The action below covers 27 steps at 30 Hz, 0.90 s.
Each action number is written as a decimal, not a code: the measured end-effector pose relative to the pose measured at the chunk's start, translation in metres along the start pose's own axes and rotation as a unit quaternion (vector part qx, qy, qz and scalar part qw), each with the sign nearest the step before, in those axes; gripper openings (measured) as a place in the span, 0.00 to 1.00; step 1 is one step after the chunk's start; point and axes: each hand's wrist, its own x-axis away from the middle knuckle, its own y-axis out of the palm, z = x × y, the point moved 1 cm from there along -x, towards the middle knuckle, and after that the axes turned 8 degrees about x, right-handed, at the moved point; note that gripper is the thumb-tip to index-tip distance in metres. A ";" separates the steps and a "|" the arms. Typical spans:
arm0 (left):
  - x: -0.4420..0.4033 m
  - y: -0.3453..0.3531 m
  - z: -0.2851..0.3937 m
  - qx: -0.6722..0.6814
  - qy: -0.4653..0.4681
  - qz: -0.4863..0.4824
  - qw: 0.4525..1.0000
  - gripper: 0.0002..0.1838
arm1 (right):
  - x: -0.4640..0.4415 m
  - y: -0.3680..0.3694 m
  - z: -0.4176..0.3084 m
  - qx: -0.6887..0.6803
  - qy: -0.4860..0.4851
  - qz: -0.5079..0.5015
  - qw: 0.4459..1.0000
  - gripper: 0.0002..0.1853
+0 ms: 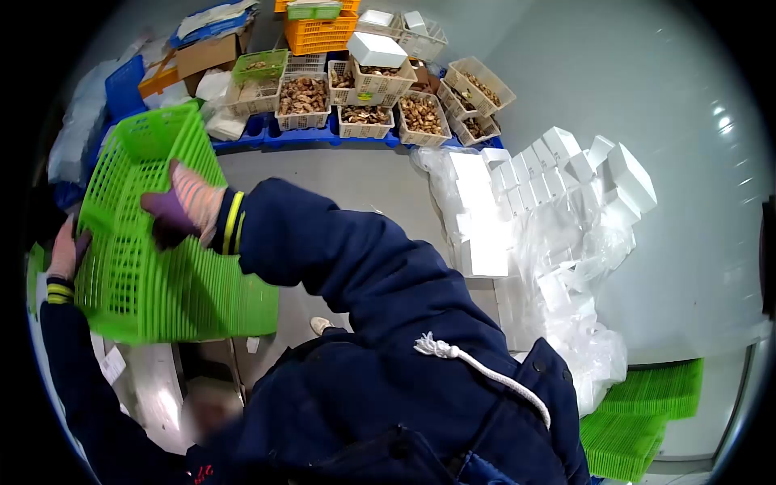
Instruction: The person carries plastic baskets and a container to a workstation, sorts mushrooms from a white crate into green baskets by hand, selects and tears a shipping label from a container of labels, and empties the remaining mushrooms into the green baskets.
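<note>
A tall nested stack of bright green plastic baskets (137, 283) leans at the left, with the open top one facing me. My left hand (65, 252), in a pinkish glove with a purple palm, is closed on the outer left edge of this stack. Over the stack's right part is my right hand (184, 204), in a striped glove with a purple coating. Its thumb points up and its fingers are apart, partly bent and slightly blurred. I see nothing held in it.
Baskets of brown shellfish-like pieces (303, 97) stand on a blue pallet (299, 139) at the back. White foam boxes (533, 174) and clear plastic wrap (582, 234) lie at the right. More green baskets (626, 436) are stacked at the lower right.
</note>
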 end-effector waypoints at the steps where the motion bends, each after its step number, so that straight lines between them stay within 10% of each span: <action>1: 0.003 0.001 -0.003 -0.068 0.007 0.032 0.997 0.23 | -0.028 -0.011 0.018 -0.028 0.012 -0.033 0.999 0.34; 6: 0.026 0.020 -0.037 -0.020 0.046 0.092 0.995 0.19 | 0.005 0.044 -0.002 0.028 -0.038 0.066 0.997 0.40; 9: 0.022 -0.006 0.075 0.296 -0.263 0.079 0.915 0.16 | 0.027 0.050 -0.022 0.042 -0.054 0.076 0.995 0.44; 13: 0.019 -0.048 0.083 -0.059 -0.103 0.079 0.990 0.17 | 0.035 0.058 -0.018 0.115 -0.169 0.076 0.976 0.44; 19: 0.080 -0.208 0.147 0.189 -0.247 0.385 0.869 0.16 | 0.026 0.084 -0.015 0.261 -0.396 0.012 0.880 0.39; 21: 0.126 -0.243 0.175 0.203 -0.252 0.455 0.830 0.16 | 0.035 0.100 -0.007 0.253 -0.361 -0.085 0.894 0.38; 23: 0.169 -0.215 0.268 -0.227 -0.104 0.422 0.872 0.17 | 0.056 0.127 -0.005 0.313 -0.322 -0.166 0.878 0.40; 25: 0.228 -0.235 0.263 -0.419 -0.254 0.450 0.747 0.17 | 0.065 0.146 0.017 0.329 -0.323 -0.254 0.850 0.43; 26: 0.253 -0.228 0.264 -0.015 -0.005 0.483 0.875 0.18 | 0.075 0.157 0.039 0.303 -0.261 -0.275 0.874 0.44; 27: 0.296 -0.238 0.273 -0.154 -0.139 0.456 0.865 0.16 | 0.088 0.168 0.058 0.276 -0.195 -0.299 0.892 0.45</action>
